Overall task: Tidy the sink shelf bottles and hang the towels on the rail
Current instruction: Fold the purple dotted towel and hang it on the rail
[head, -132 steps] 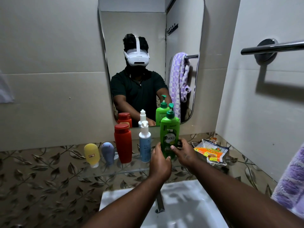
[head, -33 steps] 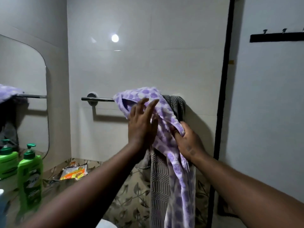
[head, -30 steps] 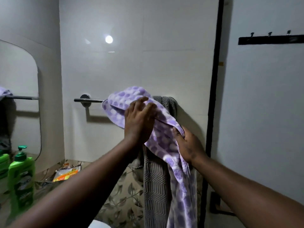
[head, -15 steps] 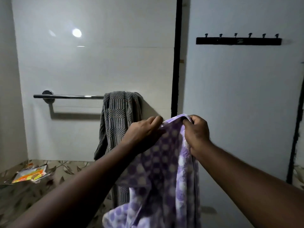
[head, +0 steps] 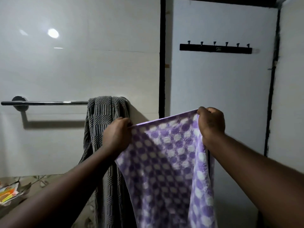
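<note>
White tiled wall [head: 82, 66], chrome rail [head: 49, 102] at nine o'clock, grey towel [head: 102, 129] draped over its inner end, purple dotted towel [head: 164, 162] at five o'clock, off the rail, left hand [head: 116, 137] and right hand [head: 211, 122] each pinching a top corner, hook rack [head: 215, 48] at one o'clock

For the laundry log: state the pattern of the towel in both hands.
The towel is lilac with purple and white spots, clearest in the head view.

Left hand [head: 117, 136], right hand [head: 211, 123] grip purple towel [head: 166, 170] top edge (spread); grey towel [head: 102, 129] on rail [head: 44, 103]
</note>
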`<move>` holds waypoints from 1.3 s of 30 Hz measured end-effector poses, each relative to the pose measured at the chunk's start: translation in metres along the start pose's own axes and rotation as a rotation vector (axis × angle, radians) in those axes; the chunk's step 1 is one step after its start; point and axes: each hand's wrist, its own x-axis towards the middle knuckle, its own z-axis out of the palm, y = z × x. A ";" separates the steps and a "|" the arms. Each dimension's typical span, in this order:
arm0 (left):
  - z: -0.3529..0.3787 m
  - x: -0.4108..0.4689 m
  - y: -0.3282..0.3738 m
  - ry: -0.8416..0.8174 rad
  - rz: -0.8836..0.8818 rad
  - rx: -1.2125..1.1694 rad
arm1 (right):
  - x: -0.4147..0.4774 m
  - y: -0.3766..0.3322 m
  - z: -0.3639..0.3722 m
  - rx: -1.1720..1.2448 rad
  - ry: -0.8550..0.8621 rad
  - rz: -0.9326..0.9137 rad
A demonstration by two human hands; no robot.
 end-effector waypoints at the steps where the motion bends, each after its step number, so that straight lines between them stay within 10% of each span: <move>1: 0.001 0.004 -0.004 -0.027 -0.026 -0.009 | 0.004 0.000 -0.003 -0.004 0.022 0.003; 7: 0.016 0.012 -0.006 -0.099 -0.173 -0.187 | 0.006 0.003 -0.006 -0.028 0.035 0.020; 16: 0.016 0.016 0.084 -0.361 -0.115 -0.987 | -0.042 -0.001 0.022 -0.011 -0.408 -0.158; 27: 0.020 0.014 0.066 -0.530 0.323 -0.208 | -0.008 0.011 -0.003 0.128 -0.154 0.026; 33: 0.017 0.012 0.077 -0.426 -0.278 -1.258 | -0.020 0.020 0.009 0.026 -0.246 -0.036; 39: 0.022 0.008 0.095 -0.468 -0.200 -1.259 | -0.034 0.011 0.020 -0.106 -0.233 -0.112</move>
